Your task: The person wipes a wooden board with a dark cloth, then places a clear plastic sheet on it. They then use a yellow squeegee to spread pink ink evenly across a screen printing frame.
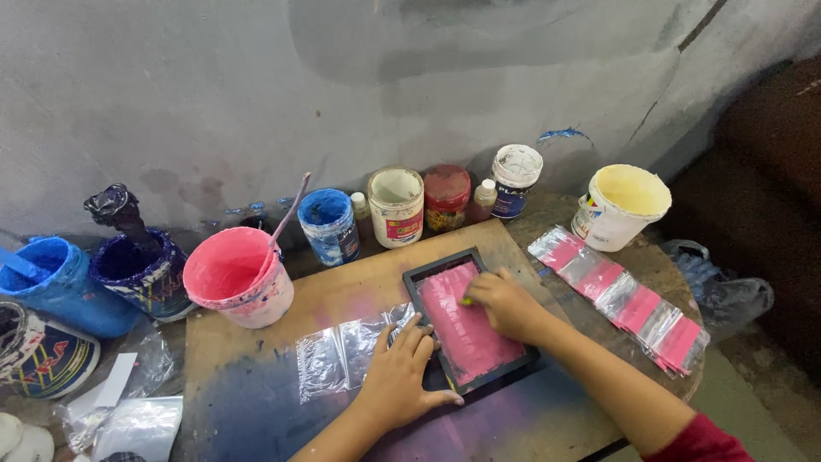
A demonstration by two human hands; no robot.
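Note:
A small black-framed printing screen [428, 275] covered in pink ink lies on a wooden board [342, 291], over clear plastic bags [338, 355]. My left hand [402, 372] lies flat with fingers spread, pressing the screen's lower left edge and the plastic. My right hand [506, 304] rests on the pink mesh, fingers curled around a small yellowish object that is mostly hidden.
A pink paint bucket [239, 275] with a stick stands at the board's back left, beside blue buckets [51, 282]. Several paint jars [396, 205] line the wall. A cream bucket [623, 205] sits at the right, near a row of pink-printed plastic bags [624, 299].

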